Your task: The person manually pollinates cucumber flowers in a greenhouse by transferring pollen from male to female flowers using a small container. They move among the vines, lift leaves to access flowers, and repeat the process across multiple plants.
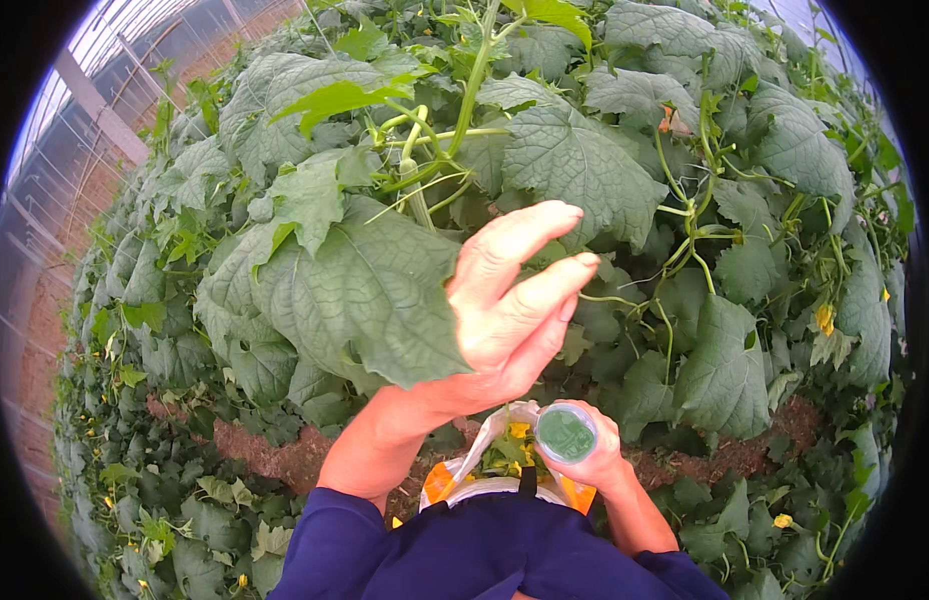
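My left hand is raised in the middle of the view, fingers extended and apart, with no held thing visible. A broad green vine leaf lies against its wrist and back. Just beyond, a slim young gourd-like fruit hangs beside a thick green stem. Lower down, my right hand grips a clear round container whose inside looks green. Close to my waist is a white and orange bag with yellow blossoms and greenery inside.
Dense vines with large leaves rise in front of me. Thin tendrils and stems tangle at the right. Bare brown soil shows between the rows. A pale post stands at the far left by the greenhouse wall.
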{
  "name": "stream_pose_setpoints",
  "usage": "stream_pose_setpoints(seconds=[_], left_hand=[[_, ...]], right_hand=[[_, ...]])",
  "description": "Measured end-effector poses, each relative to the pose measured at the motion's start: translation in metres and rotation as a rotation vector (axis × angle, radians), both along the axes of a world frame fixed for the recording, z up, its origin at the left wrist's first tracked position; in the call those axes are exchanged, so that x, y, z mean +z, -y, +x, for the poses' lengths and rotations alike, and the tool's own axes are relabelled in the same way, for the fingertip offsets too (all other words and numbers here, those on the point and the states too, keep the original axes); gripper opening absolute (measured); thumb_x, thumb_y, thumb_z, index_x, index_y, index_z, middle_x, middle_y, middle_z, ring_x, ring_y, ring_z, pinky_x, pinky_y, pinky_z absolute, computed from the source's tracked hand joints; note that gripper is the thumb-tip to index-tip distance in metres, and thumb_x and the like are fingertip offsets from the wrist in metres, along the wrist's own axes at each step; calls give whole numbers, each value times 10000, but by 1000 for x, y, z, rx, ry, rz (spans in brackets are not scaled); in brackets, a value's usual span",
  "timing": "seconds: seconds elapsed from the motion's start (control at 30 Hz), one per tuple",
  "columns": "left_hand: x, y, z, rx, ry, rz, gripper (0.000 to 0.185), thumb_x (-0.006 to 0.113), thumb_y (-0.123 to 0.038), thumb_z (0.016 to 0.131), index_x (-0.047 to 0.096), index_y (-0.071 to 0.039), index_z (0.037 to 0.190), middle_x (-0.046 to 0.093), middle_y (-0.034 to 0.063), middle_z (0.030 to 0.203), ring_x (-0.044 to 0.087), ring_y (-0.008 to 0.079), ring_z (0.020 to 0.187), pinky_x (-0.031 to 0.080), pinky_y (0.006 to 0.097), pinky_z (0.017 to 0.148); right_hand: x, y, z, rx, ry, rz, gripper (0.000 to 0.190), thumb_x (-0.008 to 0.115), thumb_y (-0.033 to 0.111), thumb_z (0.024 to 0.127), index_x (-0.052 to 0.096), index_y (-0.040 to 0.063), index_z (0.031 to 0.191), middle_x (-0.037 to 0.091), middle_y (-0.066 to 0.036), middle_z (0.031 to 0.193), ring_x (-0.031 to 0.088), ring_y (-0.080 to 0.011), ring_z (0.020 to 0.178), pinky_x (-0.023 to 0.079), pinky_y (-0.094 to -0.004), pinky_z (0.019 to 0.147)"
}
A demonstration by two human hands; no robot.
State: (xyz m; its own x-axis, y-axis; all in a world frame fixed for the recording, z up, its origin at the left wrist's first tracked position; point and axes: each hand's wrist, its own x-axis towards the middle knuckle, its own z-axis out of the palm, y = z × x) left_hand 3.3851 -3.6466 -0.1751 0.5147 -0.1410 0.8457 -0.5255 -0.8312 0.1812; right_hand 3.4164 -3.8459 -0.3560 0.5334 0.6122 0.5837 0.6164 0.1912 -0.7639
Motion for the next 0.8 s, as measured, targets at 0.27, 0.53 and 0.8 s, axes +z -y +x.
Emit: stream_pose_setpoints(seconds=[0.27, 0.53, 0.8], left_hand=[[16, 6, -28, 324, 75, -205, 326, 527, 1, 978, 596, 60, 1291, 599, 234, 1343, 593, 359, 1250, 473, 473, 1072], [-43, 36, 100, 269, -674, 103, 197, 655, -176, 972, 693, -87, 1143, 680, 178, 1129, 671, 380, 989, 564, 436, 844], [14, -18, 116, -80, -3, -695, 644, 657, -83, 994, 307, 78, 1510, 509, 237, 1435, 544, 256, 1290, 474, 335, 1011]], right_hand=[[-15, 40, 50, 150, -103, 90, 507, 901, 39, 633, 678, -62, 1077, 721, -166, 994, 734, -267, 861, 595, -357, 785], [-21, 58, 58, 204, -116, 78, 595, 906, 58, 652, 641, -53, 1173, 730, -196, 1108, 730, -342, 1027, 553, -461, 967], [-11, 53, 46, 86, -126, 68, 619, 922, 67, 654, 633, -37, 1192, 731, -177, 1106, 717, -341, 1068, 511, -479, 1022]])
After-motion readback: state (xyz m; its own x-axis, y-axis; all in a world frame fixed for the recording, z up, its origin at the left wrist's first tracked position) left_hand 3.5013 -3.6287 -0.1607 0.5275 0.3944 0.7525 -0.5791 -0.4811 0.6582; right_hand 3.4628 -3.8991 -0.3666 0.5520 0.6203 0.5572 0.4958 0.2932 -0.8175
